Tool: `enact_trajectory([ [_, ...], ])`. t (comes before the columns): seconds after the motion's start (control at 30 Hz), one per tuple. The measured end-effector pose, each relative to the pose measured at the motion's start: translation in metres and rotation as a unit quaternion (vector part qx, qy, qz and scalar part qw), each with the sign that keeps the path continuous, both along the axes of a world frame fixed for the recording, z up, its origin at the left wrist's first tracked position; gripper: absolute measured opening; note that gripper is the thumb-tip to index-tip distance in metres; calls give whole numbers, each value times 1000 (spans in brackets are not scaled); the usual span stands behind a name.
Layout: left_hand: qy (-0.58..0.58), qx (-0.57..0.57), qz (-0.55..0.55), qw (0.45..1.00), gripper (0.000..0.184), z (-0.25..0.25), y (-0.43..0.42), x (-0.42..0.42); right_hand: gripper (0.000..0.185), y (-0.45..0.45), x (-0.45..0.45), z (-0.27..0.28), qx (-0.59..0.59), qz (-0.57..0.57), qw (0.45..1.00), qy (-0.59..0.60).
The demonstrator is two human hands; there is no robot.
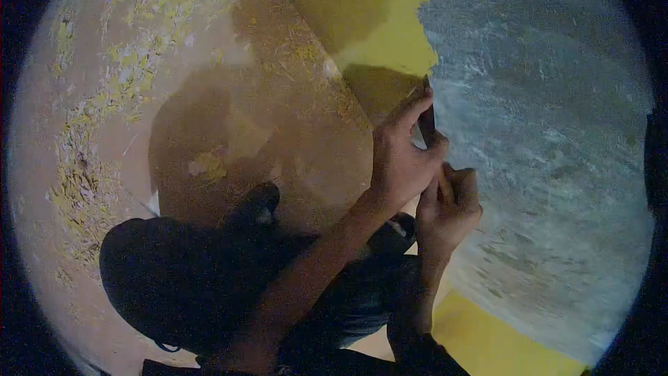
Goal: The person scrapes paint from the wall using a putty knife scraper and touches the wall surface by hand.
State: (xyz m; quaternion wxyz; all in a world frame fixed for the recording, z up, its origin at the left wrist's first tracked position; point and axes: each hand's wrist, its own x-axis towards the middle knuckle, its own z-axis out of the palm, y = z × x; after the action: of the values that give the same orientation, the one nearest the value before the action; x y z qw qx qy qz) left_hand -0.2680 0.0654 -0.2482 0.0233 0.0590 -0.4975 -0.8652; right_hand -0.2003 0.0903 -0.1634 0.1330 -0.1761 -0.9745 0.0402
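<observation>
My left hand [403,157] is closed on a dark flat blade [426,122], its fingers along the upper part. The blade's tip points up at the ragged lower edge of a yellow layer [403,35], where this meets a grey, scratched surface [529,97]. Just below and to the right, my right hand [451,212] is wrapped round the tool's handle, which shows only in part between the fingers. Both hands nearly touch each other.
Yellow flakes [80,174] lie scattered over the brownish floor [35,97] on the left. Another yellow patch [487,334] is at the lower right of the grey surface. My dark-clothed legs [181,278] are bent beneath my arms. Shadows fall on the floor.
</observation>
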Motion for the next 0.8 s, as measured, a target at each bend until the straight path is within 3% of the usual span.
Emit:
enact_trajectory([
  [0.03, 0, 0, -3, 1000, 53, 1, 1, 6, 16, -5, -4, 0, -53, -17, 998, 1],
  [0.07, 7, 15, -24, 1000, 53, 4, 2, 10, 19, -4, 3, 5, 35, 7, 999, -23],
  [0.1, 16, 30, -41, 999, 54, 7, 2, 12, 19, -4, 4, 4, 33, 12, 999, -18],
  [0.17, 46, -28, 20, 998, 52, 2, 6, 9, 22, -2, 5, -1, -16, -36, 998, 43],
  [0.23, -48, 3, -51, 998, 51, 3, 1, 6, 20, -2, -2, -4, -36, -3, 999, 36],
  [0.27, -100, 97, -69, 988, 50, 3, -4, 3, 20, -1, -8, -6, -5, 23, 1000, 4],
  [0.33, -52, 54, -47, 996, 49, 4, 0, 9, 19, -7, -6, -3, 46, 22, 998, -32],
  [0.4, 17, 13, -7, 1000, 49, 9, -2, 9, 20, -10, 3, -2, -1, 1, 1000, 19],
  [0.43, 16, 11, 0, 1000, 49, 7, -6, 5, 20, -7, 5, -3, -42, -29, 997, 59],
  [0.5, -48, 27, -67, 996, 50, 7, -7, 2, 19, 0, -4, -6, -27, -38, 998, 30],
  [0.53, -49, 23, -8, 999, 47, 7, -10, -4, 19, -3, -15, -11, -32, -16, 999, 11],
  [0.63, -55, 42, -53, 996, 51, 2, -14, -5, 20, -12, -15, -11, -54, 29, 998, -3],
  [0.67, -19, 79, -81, 993, 51, 10, -16, -4, 19, -12, -7, -9, -68, 10, 997, 46],
  [0.7, -16, 74, -75, 994, 51, 9, -13, -6, 19, -10, 0, -8, -81, -12, 992, 92],
  [0.77, 30, 5, 22, 999, 53, 2, -1, -1, 19, -6, -2, -9, -30, -48, 997, 43],
  [0.8, -34, 26, -28, 999, 54, 2, -5, -4, 19, -7, -9, -13, -45, -34, 998, 33],
])
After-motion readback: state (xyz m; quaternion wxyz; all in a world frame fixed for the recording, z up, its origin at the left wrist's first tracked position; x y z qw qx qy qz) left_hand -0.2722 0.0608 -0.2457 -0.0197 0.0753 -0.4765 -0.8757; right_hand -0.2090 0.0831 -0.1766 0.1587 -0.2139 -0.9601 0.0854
